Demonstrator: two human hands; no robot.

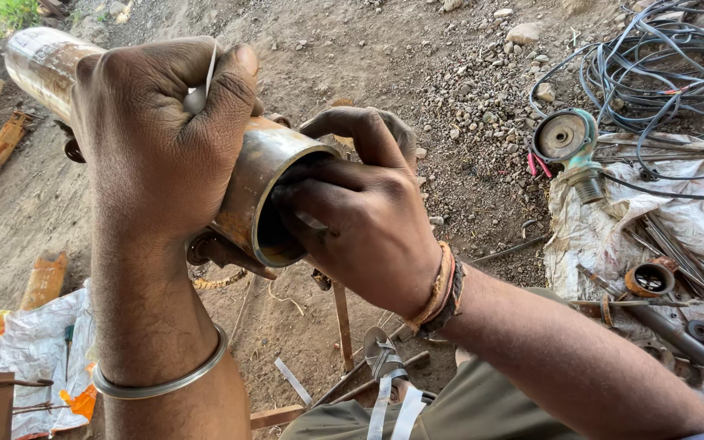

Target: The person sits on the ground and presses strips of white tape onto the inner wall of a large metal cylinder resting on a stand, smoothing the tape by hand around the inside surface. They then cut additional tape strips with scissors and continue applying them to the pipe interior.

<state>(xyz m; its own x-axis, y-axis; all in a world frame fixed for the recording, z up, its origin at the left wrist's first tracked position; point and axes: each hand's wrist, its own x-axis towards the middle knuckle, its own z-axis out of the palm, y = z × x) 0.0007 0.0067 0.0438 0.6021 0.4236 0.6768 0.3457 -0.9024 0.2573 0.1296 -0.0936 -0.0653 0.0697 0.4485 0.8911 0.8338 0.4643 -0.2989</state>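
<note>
Gripping the metal pipe (250,191) from above, the left hand (156,138) was clamped round its near end; its long axis ran away up-left; the right hand (360,220), fingers tucked into the open mouth, met it end-on.

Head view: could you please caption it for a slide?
Left hand steadies rusty metal pipe; right hand reaches inside.

Single head-worn view, looking steeply down, very close on both hands at frame centre. Dirt ground (385,73) fills upper frame.
</note>
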